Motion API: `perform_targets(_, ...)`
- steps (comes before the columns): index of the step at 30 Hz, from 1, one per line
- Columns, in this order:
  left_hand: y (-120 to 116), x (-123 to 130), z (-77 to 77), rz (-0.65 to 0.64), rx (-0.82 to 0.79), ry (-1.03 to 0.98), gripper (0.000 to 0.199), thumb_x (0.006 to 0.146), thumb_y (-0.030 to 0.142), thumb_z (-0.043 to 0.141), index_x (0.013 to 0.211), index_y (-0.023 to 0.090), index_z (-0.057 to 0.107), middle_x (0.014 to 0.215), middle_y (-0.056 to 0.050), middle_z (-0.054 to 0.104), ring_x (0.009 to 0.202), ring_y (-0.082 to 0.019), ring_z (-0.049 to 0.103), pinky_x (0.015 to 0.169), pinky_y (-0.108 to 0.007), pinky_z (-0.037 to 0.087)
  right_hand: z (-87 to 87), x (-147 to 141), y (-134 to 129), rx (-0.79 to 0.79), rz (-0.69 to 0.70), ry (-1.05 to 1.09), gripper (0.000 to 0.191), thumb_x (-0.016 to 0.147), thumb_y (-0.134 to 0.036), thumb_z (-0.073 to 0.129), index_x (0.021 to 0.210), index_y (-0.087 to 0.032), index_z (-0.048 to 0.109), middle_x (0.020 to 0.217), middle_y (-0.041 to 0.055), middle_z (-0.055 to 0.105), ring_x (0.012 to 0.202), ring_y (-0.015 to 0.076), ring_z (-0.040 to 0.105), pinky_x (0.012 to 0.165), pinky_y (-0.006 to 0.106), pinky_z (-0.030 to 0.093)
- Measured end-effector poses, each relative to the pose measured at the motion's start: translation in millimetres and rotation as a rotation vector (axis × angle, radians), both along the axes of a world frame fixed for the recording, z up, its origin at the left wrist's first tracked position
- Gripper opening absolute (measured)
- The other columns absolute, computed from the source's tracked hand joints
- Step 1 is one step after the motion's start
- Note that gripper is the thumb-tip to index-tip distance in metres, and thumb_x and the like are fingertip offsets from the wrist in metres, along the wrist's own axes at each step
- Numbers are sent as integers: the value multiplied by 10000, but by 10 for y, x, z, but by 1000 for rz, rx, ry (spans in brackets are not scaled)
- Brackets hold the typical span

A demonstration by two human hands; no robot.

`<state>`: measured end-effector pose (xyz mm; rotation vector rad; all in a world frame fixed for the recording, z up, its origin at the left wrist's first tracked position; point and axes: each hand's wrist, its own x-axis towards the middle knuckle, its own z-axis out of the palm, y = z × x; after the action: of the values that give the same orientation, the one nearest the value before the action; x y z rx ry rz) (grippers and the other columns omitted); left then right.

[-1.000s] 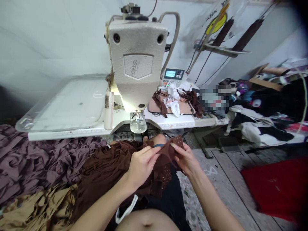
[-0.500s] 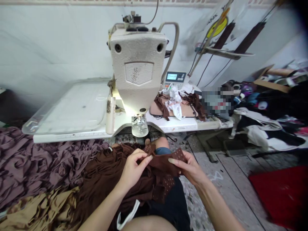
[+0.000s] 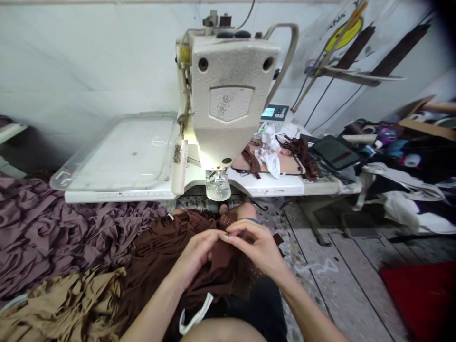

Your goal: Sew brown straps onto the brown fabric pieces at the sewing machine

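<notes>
Closely curled, left hand [image 3: 192, 255] and right hand [image 3: 258, 244] on dotted brown knit fabric [image 3: 221, 256].

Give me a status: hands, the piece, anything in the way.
Left hand, right hand pinching brown fabric piece. Brown cloth heaped below. Sewing machine presser foot ahead, not touching.

Both hands working close together, low and central: left hand [image 3: 194, 256] reaching in from lower left, right hand [image 3: 258, 244] curling over from the right, fingertips [image 3: 225, 237] pinching almost together. Left forearm [image 3: 153, 316] and right forearm [image 3: 306, 304] converging inward, wrists bending slightly.
</notes>
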<state>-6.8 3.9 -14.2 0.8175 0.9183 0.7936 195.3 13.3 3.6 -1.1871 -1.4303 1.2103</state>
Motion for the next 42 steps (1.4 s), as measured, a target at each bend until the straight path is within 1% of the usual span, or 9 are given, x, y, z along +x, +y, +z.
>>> perform_targets(2,-48,5,39,-4,40,24,572,819,476,912,1296,197,762,1093,-68,778,957,-199,712,865,-284,534,-59,48,137,25,18,-46,347,884,-577,841,948,-236,845,1053,112,819,936,272,740,682,308,556)
perform_targets(6,-80,-15,102,73,1,-11,574,816,553,899,1249,193,787,1114,-94,799,955,-213,728,825,-274,527,-138,47,256,-108,337,36,632,1016,-759,528,1122,-208,817,1029,86,776,718,176,642,640,283,515)
perform_targets(11,-133,-92,52,197,-65,-8,510,777,583,921,1055,177,786,982,-74,801,839,-199,734,767,-273,549,-207,-44,191,-224,486,-6,621,686,-532,1001,1186,-226,794,731,-60,600,622,116,478,549,219,348)
perform_targets(14,-178,-134,-2,254,-87,-4,562,883,700,764,1096,181,747,952,-70,788,793,-192,723,739,-295,557,-233,-61,167,-277,382,63,408,805,-515,923,1014,-183,813,656,-60,574,584,108,467,549,227,352)
perform_targets(19,-133,-157,94,-13,283,372,351,889,460,838,1108,187,807,1013,-65,811,947,-225,717,912,-326,532,-142,96,231,-238,313,91,398,876,-543,851,791,-168,745,711,-10,639,636,131,542,583,245,406)
perform_targets(25,58,-112,437,-163,405,439,267,992,401,675,964,180,822,922,-43,808,860,-205,703,810,-281,509,205,279,420,-190,454,-39,372,820,-504,903,961,-174,805,674,-43,566,615,119,472,568,240,349)
perform_targets(30,144,-114,685,-163,468,449,314,1014,429,654,943,165,809,878,-40,791,807,-186,676,752,-258,493,490,194,524,-23,412,-124,365,945,-537,788,879,-179,817,582,-60,477,549,108,383,515,251,256)
perform_targets(36,366,-187,801,-43,592,550,320,1037,434,647,925,177,802,853,-25,793,777,-180,699,708,-252,515,661,49,689,436,220,-263,243,1066,-337,676,950,-200,840,851,38,787,757,177,688,701,270,467)
perform_targets(42,618,-217,768,286,1241,1099,182,1063,256,641,982,176,782,917,-62,796,845,-226,749,792,-340,572,603,-63,929,729,-41,-491,190,1032,-208,691,869,-188,786,809,42,712,727,187,665,673,292,463)
